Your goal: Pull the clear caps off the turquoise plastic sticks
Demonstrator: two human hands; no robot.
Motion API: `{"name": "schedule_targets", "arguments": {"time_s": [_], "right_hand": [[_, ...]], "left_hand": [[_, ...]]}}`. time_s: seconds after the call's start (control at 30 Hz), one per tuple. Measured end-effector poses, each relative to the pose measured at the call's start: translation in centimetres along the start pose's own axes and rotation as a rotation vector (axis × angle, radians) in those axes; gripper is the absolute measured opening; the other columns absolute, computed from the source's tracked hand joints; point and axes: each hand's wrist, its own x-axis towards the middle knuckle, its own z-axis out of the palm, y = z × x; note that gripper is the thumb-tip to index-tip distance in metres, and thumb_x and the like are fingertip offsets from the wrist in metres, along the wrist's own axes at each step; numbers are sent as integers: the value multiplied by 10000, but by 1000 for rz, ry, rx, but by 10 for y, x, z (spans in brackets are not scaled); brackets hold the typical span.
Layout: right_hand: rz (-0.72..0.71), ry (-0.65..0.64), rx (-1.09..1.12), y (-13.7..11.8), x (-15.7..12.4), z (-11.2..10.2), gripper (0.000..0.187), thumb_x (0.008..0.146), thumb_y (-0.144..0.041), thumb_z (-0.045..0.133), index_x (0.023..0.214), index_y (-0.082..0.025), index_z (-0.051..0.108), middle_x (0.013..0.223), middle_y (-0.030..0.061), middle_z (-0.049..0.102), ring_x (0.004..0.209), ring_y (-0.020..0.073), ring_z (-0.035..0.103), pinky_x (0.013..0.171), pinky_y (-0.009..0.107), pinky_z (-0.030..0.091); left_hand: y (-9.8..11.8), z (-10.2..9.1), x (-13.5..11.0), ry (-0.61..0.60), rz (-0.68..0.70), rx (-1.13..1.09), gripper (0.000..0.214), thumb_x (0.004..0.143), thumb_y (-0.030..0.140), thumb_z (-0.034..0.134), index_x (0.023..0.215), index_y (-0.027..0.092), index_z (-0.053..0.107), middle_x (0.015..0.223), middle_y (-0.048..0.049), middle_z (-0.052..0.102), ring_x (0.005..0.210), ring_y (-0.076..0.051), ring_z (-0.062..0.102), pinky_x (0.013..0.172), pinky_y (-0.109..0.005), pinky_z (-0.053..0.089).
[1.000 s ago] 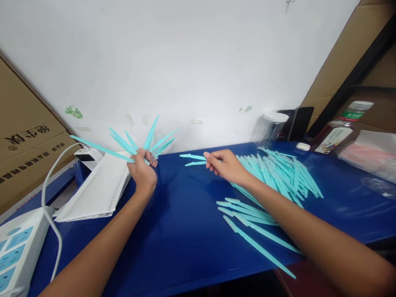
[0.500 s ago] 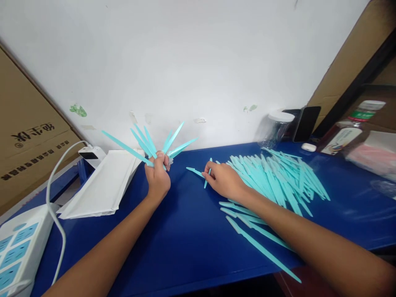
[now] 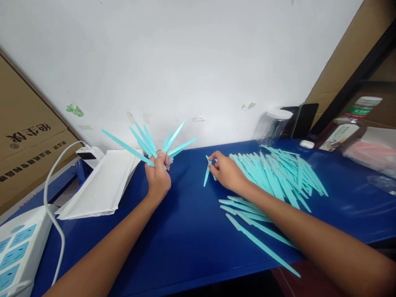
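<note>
My left hand (image 3: 158, 173) is closed around several turquoise eyebrow razors (image 3: 175, 138), their thin ends fanned out upward to both sides. My right hand (image 3: 227, 171) pinches more turquoise eyebrow razors (image 3: 206, 175) between thumb and fingers; part of them is hidden by the fingers. A large pile of eyebrow razors (image 3: 275, 177) lies just right of and behind that hand. Several loose eyebrow razors (image 3: 262, 245) lie nearer the front edge, partly under my right forearm.
A white paper stack (image 3: 95, 185) lies left on the blue table (image 3: 185, 247). Beside it are a white device (image 3: 93, 156), a cable (image 3: 46, 194) and a power strip (image 3: 18, 251). Clear jar (image 3: 272, 130), earbud case (image 3: 307, 144) and bottle (image 3: 343, 132) stand at the right.
My right hand has shifted slightly right, and the eyebrow razors in its fingers have turned. My left hand still grips its fan of razors, nearly unmoved.
</note>
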Motion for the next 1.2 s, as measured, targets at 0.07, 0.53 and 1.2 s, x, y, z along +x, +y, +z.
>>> {"name": "schedule_targets", "arguments": {"time_s": [0.07, 0.53, 1.2], "right_hand": [[4, -60, -32, 1, -1, 3, 163, 1021, -231, 521, 1169, -173, 561, 717, 22, 686, 651, 200, 625, 626, 294, 350], [30, -95, -318, -11, -6, 0, 401, 980, -545, 625, 767, -206, 649, 681, 113, 683, 668, 279, 662, 565, 349, 329], [-74, 111, 337, -17, 0, -16, 283, 1057, -435, 439, 1000, -203, 591, 853, 48, 679, 701, 183, 607, 608, 303, 417]], "left_hand": [[1, 0, -1, -9, 5, 31, 399, 998, 306, 483, 612, 224, 419, 592, 13, 375, 577, -151, 435, 600, -306, 387], [8, 2, -10, -106, 53, 107, 406, 1017, 348, 461, 636, 218, 405, 652, -3, 378, 635, -165, 405, 645, -314, 402], [20, 12, -10, -130, -237, -302, 419, 919, 360, 547, 589, 218, 331, 597, 27, 277, 518, -124, 318, 516, -292, 383]]}}
